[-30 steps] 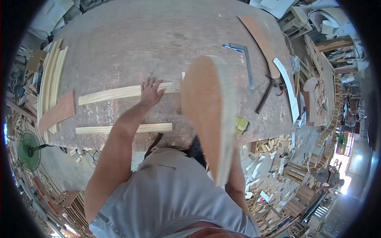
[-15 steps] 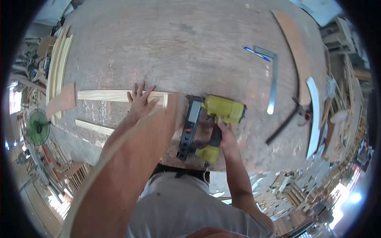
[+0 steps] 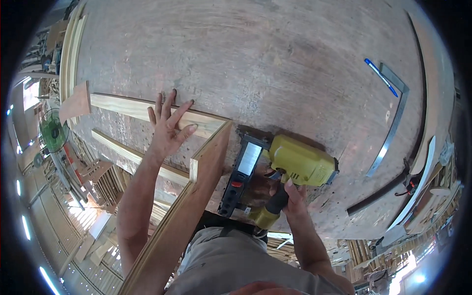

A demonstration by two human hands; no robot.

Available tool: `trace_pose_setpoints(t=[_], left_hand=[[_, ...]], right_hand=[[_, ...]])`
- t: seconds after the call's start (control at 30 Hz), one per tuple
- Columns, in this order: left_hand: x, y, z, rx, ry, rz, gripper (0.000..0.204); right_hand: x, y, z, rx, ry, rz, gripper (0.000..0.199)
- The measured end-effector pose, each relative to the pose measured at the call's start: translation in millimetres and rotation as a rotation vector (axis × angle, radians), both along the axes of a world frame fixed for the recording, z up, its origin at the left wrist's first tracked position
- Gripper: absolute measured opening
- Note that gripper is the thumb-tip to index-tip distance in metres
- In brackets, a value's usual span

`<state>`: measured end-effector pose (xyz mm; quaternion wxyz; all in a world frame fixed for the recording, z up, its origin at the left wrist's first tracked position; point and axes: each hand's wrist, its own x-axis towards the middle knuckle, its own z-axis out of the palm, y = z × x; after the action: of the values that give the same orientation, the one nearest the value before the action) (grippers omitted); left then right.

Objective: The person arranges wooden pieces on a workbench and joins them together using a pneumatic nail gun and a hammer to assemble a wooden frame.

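My left hand (image 3: 168, 125) lies with spread fingers on a pale wooden strip (image 3: 123, 104). At its right end the strip meets a reddish-brown board (image 3: 196, 204), which runs back toward my body on edge. A second pale strip (image 3: 123, 148) lies nearer me, roughly parallel to the first, and reaches that board too. My right hand (image 3: 295, 199) is wrapped around the black handle of a yellow-green nail gun (image 3: 301, 160), just right of the board's corner. The gun lies over on its side at the table surface, its black magazine toward the board. Its trigger finger is partly hidden.
The worktable (image 3: 236, 54) carries a metal square (image 3: 392, 130) and a blue pen (image 3: 381, 77) on the right. Beyond them are a dark strip (image 3: 376, 195) and curved boards. Long pale strips (image 3: 72, 59) line the left edge, with a green fan (image 3: 53, 130) past it.
The view has turned and come closer, so the table's things appear shifted. The nail gun's body tilts more to the right. My left hand stays spread on the strip, my right on the handle.
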<state>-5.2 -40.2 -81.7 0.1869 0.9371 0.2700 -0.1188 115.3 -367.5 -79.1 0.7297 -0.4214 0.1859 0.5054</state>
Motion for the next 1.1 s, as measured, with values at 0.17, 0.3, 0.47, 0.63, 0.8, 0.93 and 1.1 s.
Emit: trace_pose_setpoints(t=[0.17,0.3,0.47,0.63,0.8,0.93,1.1], left_hand=[[0,1,0,0.02,0.013,-0.016,0.058],[0,1,2,0.017,0.017,-0.019,0.059],[-2,1,-2,0.023,0.009,-0.025,0.058],[-2,1,-2,0.019,0.012,-0.018,0.057],[-8,9,-6,0.056,-0.029,-0.042,0.056],[-7,8,-8,0.073,-0.057,-0.058,0.056],[-6,7,-7,0.06,-0.034,-0.025,0.054]], right_hand=[[1,5,-2,-0.049,-0.064,0.085,0.043],[0,11,-3,-0.093,-0.084,0.074,0.042],[0,13,-2,-0.075,-0.085,0.068,0.042],[1,12,-5,-0.011,-0.079,0.056,0.04],[3,12,-6,0.008,-0.037,0.022,0.038],[1,10,4,-0.091,-0.074,0.011,0.038],[3,-17,4,-0.216,-0.124,-0.14,0.033]])
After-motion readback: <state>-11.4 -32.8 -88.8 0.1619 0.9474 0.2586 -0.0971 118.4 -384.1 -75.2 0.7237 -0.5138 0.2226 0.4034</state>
